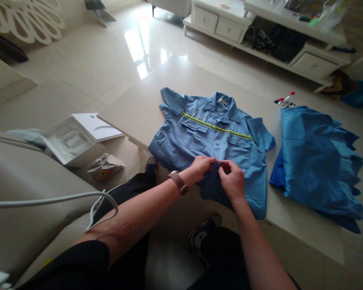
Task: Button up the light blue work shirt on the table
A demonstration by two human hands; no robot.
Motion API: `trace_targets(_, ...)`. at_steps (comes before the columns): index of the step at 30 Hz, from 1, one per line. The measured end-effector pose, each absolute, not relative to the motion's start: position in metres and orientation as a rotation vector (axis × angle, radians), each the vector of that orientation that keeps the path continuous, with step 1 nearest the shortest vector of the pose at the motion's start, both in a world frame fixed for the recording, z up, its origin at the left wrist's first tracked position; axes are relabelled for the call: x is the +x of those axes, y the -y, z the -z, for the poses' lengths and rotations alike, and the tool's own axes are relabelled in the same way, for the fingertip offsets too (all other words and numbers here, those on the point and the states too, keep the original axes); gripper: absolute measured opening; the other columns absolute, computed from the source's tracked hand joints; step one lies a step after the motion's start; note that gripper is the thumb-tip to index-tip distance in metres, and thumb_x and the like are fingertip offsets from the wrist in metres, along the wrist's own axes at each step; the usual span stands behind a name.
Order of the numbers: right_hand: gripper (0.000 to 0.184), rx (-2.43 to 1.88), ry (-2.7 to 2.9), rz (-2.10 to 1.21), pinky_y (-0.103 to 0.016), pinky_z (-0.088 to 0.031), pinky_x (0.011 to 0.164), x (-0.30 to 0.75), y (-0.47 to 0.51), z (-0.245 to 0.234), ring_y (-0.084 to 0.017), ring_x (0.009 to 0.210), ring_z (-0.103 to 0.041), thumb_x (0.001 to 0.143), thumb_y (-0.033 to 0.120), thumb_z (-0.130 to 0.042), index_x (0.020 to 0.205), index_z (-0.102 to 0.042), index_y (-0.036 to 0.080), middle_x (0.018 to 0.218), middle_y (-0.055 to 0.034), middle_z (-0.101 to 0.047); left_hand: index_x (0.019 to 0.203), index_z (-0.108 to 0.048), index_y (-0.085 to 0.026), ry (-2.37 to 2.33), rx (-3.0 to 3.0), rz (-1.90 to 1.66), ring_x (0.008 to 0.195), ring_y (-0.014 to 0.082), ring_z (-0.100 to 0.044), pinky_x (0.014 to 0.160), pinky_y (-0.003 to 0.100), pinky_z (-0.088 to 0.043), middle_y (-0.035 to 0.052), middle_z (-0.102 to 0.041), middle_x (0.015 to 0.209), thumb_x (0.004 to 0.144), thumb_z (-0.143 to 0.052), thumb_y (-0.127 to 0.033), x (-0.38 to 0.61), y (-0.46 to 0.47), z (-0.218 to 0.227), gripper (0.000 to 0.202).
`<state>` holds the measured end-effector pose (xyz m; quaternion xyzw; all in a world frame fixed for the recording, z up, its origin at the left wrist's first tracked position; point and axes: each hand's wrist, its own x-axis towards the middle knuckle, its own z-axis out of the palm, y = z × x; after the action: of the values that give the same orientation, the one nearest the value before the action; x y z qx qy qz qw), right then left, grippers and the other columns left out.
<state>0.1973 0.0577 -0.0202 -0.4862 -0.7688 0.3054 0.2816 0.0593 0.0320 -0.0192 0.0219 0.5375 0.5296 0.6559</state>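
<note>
A glossy tile floor (78, 80) runs through the room, bright with reflected window light. At its centre stands the bench (175, 88), pale and smooth, with a white drawer cabinet (266, 44) beyond it. Left of the bench are a beige sofa (18, 193), a white box (69, 141) and a crumpled bag (105, 167).

The shirt (199, 137) lies in the middle of the bench, short-sleeved and spread flat, with its collar pointing away from the person. Its blue cloth looks like matte, woven workwear, with flapped chest pockets and a yellow reflective stripe (218, 128) across the chest. To the right of the shirt on the bench lies a blue garment (317, 161), stacked in soft layers with uneven, jagged-looking edges.

The hands are together at the shirt's front opening, near the bench's near edge. The left hand (201, 169) and right hand (232, 181) both pinch the cloth between their fingertips, around a small dark spot that may be a button, though it is too small to tell. Darker cloth bunches below them. Such fine work seems best done with the fingertips close together and the surrounding cloth kept flat, so that the front does not pucker. A brown leather watch (178, 182) circles the left wrist, and a white cord (57, 199) loops over that forearm.
</note>
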Motion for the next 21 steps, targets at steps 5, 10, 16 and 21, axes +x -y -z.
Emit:
trace_targets(5,0.022,-1.31,2.05,-0.797,-0.038,-0.055,0.078,0.198,-0.0578,0.0218,-0.024,0.078,-0.069,0.083,0.031,-0.059,0.092,-0.074,0.019,0.088,-0.0093,-0.076,0.058,-0.058,-0.014,-1.174,0.015,-1.229,0.055,0.0087,-0.054,0.059,0.021,-0.04,0.0013,-0.058,0.059,0.082,-0.057,-0.003,0.0603,-0.0322,0.0185,0.027)
trace_targets(10,0.022,-1.319,2.045,-0.803,-0.038,-0.055,0.078,0.198,-0.0575,0.021,-0.024,0.078,-0.069,0.083,0.031,-0.059,0.093,-0.075,0.019,0.088,-0.0089,-0.077,0.063,-0.065,-0.01,-1.194,0.155,-1.227,0.054,0.0071,-0.051,0.058,0.02,-0.04,0.0006,-0.06,0.06,0.07,-0.052,0.008,0.0602,-0.0299,0.0223,0.023)
trace_targets(16,0.022,-1.318,2.023,-0.814,-0.037,-0.056,0.076,0.1981,-0.0579,0.0204,-0.023,0.076,-0.069,0.083,0.031,-0.06,0.094,-0.075,0.019,0.088,-0.0086,-0.077,0.064,-0.064,-0.011,-1.157,0.164,-1.244,0.053,0.006,-0.051,0.056,0.018,-0.04,-0.0009,-0.057,0.059,0.07,-0.055,0.007,0.0584,-0.0286,0.0251,0.021)
trace_targets(21,0.022,-1.326,2.016,-0.808,-0.037,-0.056,0.077,0.1984,-0.0579,0.0204,-0.022,0.077,-0.07,0.083,0.03,-0.06,0.094,-0.076,0.019,0.088,-0.0085,-0.077,0.067,-0.068,-0.01,-1.119,0.191,-1.208,0.059,0.0093,-0.06,0.063,0.02,-0.048,0.0028,-0.065,0.065,0.063,-0.054,0.009,0.0565,-0.0269,0.0271,0.024)
